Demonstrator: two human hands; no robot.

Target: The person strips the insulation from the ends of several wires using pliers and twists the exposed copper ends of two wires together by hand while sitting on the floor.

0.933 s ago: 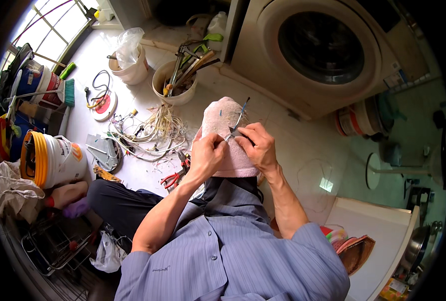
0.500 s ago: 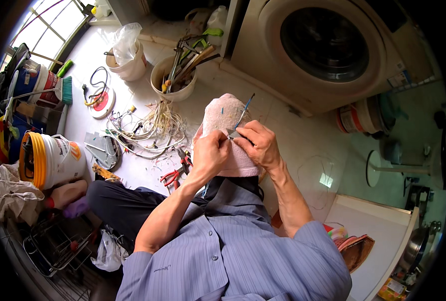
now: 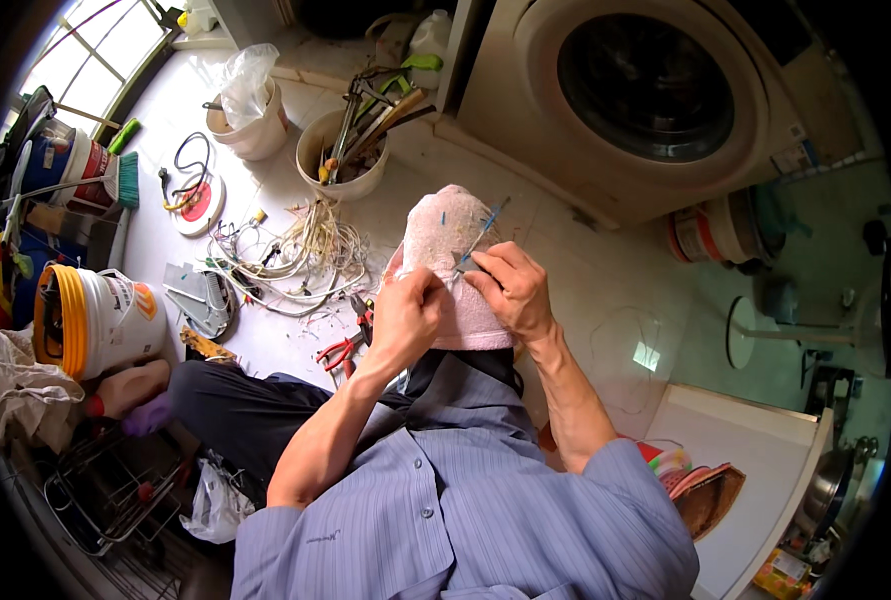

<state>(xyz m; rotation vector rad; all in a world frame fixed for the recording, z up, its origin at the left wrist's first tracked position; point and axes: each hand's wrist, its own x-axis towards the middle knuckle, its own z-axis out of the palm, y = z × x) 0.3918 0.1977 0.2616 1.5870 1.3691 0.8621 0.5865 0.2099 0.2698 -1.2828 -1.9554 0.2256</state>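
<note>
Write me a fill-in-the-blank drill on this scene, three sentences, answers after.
1. Both hands work at a pink ____ on the person's lap.
2. The right hand pinches a thin ____ wire.
3. The red-handled pliers lie on the floor beside the ____ hand.

Missing words: towel; blue; left

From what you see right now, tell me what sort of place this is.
Probably a home laundry or utility corner: a front-loading washing machine, buckets and a tangle of wires on the tiled floor.

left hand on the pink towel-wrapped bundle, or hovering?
Touching. The head view shows the left hand pressed against the lower edge of the pink towel-wrapped bundle, fingers curled onto the cloth with no gap visible.
</note>
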